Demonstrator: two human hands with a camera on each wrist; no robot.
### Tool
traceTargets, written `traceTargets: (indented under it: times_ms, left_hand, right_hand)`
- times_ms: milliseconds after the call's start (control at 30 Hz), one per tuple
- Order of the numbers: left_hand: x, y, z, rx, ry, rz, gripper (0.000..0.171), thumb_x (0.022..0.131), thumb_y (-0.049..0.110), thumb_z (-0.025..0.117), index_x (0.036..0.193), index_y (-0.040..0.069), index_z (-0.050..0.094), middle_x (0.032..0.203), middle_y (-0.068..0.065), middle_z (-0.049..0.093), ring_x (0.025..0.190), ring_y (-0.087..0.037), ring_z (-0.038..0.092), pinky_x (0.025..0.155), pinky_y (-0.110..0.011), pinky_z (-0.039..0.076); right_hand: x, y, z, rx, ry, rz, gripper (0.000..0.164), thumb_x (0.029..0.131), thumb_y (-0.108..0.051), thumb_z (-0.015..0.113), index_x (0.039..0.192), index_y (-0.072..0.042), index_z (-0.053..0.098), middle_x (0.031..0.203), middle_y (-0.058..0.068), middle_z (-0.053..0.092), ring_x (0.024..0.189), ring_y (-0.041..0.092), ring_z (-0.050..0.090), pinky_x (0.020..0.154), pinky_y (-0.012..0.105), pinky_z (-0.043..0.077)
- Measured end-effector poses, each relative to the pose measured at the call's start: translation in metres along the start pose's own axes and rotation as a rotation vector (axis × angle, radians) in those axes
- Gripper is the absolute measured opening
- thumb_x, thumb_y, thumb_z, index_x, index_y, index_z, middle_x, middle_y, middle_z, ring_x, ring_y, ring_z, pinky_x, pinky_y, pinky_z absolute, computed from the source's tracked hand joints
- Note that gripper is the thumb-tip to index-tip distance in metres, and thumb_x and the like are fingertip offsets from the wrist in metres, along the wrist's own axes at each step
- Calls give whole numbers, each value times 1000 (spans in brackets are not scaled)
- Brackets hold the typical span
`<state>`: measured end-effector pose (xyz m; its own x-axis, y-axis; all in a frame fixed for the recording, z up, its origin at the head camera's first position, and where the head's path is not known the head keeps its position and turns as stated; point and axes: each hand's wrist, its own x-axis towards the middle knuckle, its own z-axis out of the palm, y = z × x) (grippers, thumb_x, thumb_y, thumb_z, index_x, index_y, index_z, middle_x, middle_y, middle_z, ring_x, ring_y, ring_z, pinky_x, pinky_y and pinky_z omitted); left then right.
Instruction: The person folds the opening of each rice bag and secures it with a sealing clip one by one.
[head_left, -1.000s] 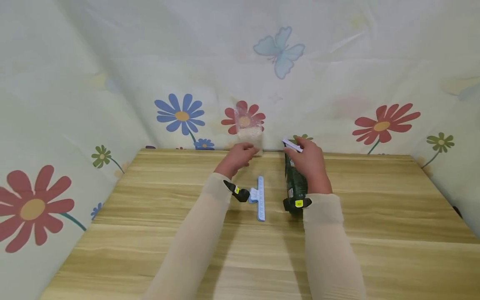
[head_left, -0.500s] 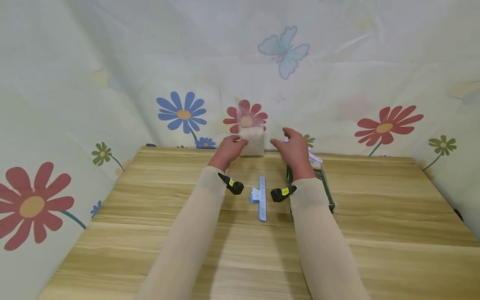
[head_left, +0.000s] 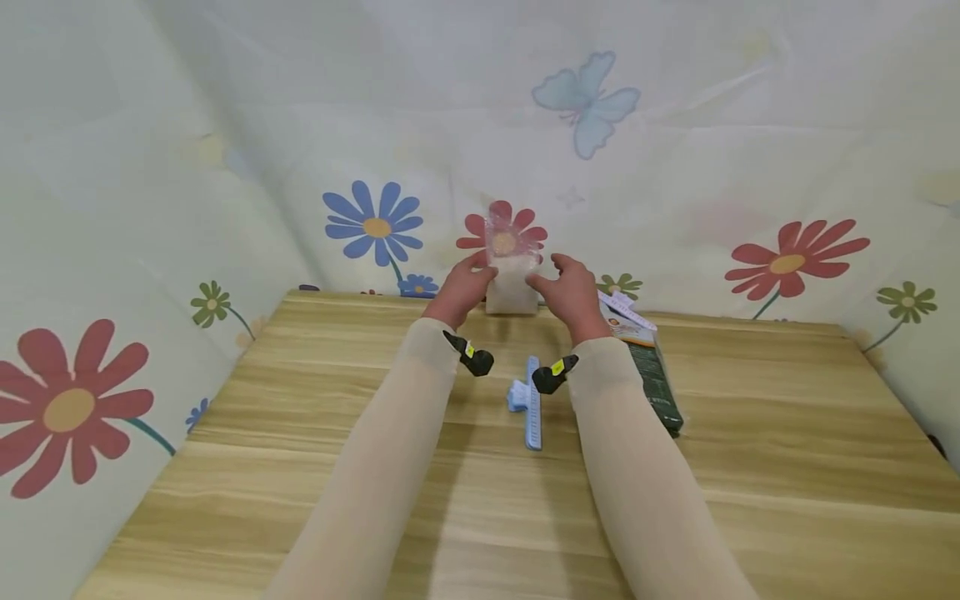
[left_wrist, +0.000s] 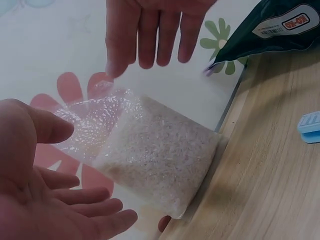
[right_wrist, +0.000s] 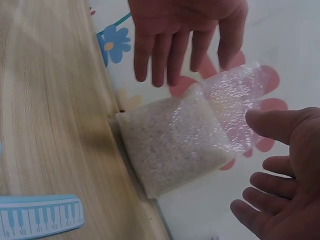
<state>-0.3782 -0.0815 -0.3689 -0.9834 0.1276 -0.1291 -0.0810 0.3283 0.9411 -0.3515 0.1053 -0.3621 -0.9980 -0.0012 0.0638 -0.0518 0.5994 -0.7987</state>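
A clear plastic bag of rice (head_left: 512, 290) stands upright at the table's back edge, its see-through top part rising above the grains. On its left side is my left hand (head_left: 463, 290), fingers loosely extended and the thumb near the plastic. My right hand (head_left: 572, 293) flanks the other side in the same way. Both wrist views show gaps between the fingers and the rice bag (left_wrist: 160, 150). In the right wrist view, the right thumb tip (right_wrist: 257, 121) overlaps the clear plastic; whether it touches cannot be told.
A light blue clip (head_left: 533, 408) with a piano-key pattern lies on the wooden table (head_left: 315, 400) between the forearms. Right of my right forearm lies a dark green package (head_left: 660, 387), with a pale purple clip (head_left: 630, 314) at its far end. A flower-printed sheet (head_left: 675, 142) hangs behind.
My right hand has let go of the green package with the purple clip and moved left to the rice bag. The package now lies flatter. My left hand has shifted up beside the bag.
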Motion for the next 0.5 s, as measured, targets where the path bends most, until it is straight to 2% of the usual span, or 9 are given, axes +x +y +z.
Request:
traceTargets:
  times_ms: [233, 500]
  left_hand:
    - [5, 3, 7, -45, -7, 57, 51, 103, 20, 38, 153, 15, 28, 156, -5, 33, 143, -24, 32, 115, -43, 31]
    - [14, -2, 9, -42, 5, 124, 51, 102, 13, 37, 152, 12, 27, 155, -6, 34, 144, -22, 29, 118, -43, 26]
  right_hand:
    - [18, 5, 7, 16, -90, 6, 79, 91, -40, 63, 153, -7, 25, 156, 15, 32, 142, 34, 34, 113, 49, 34]
    - [27, 10, 17, 75, -165, 4, 74, 91, -41, 64, 151, -13, 31, 155, 10, 36, 143, 32, 33, 113, 49, 34]
